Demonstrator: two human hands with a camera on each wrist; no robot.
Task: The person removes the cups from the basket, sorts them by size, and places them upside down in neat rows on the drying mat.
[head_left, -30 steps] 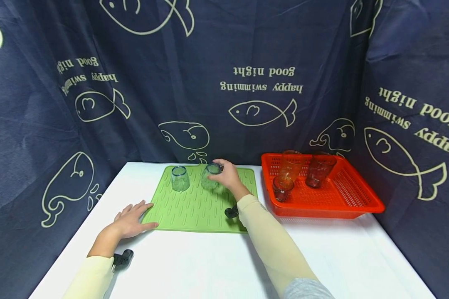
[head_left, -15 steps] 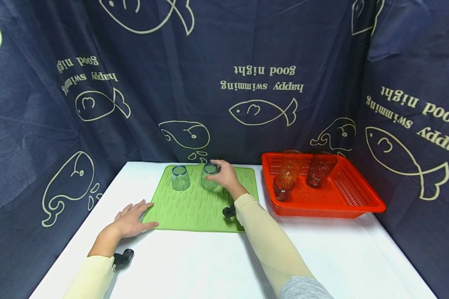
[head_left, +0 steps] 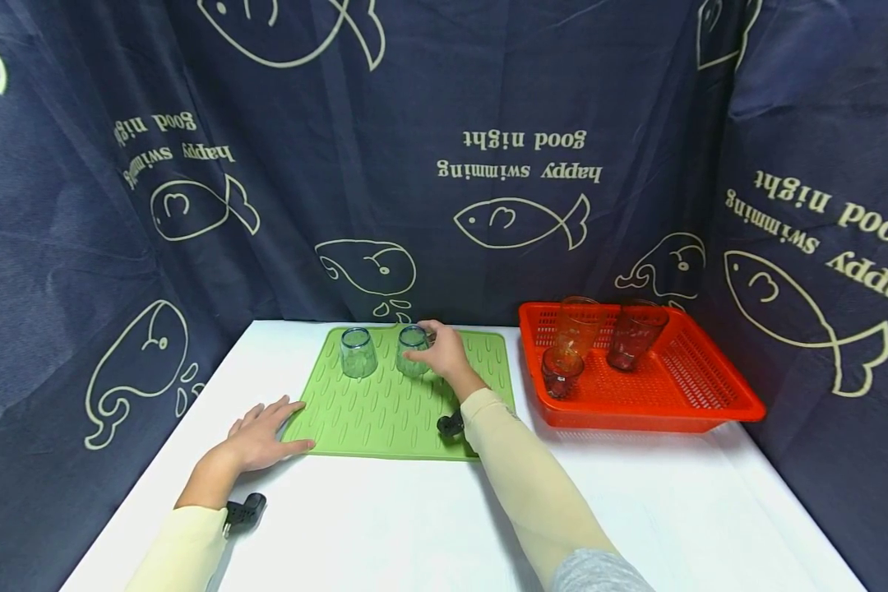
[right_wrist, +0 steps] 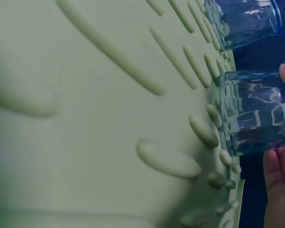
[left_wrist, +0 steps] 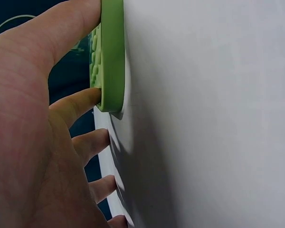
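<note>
Left of the right hand [head_left: 447,353], a second glass [head_left: 358,355] is blocking; toward the left hand [head_left: 259,438], green mat [head_left: 381,419] is leaving passage.

A dark navy curtain [head_left: 414,123] hangs along the back, left and right sides of a white table [head_left: 355,534]. Pale outlines cover the fabric: a fish [head_left: 520,224] on the back panel, a larger one on the right panel, and a whale-like figure [head_left: 136,374] on the left panel. The lettering [head_left: 518,156], "good night" and "happy swimming", reads upside down.

On the right part of the table, near the back, sits a red plastic basket [head_left: 636,422] with perforated walls. Three glasses stand inside it: a tall amber-looking glass [head_left: 580,325], a dark reddish glass [head_left: 636,337] to its right, and a short dark glass [head_left: 561,374] near the basket's left wall.
</note>
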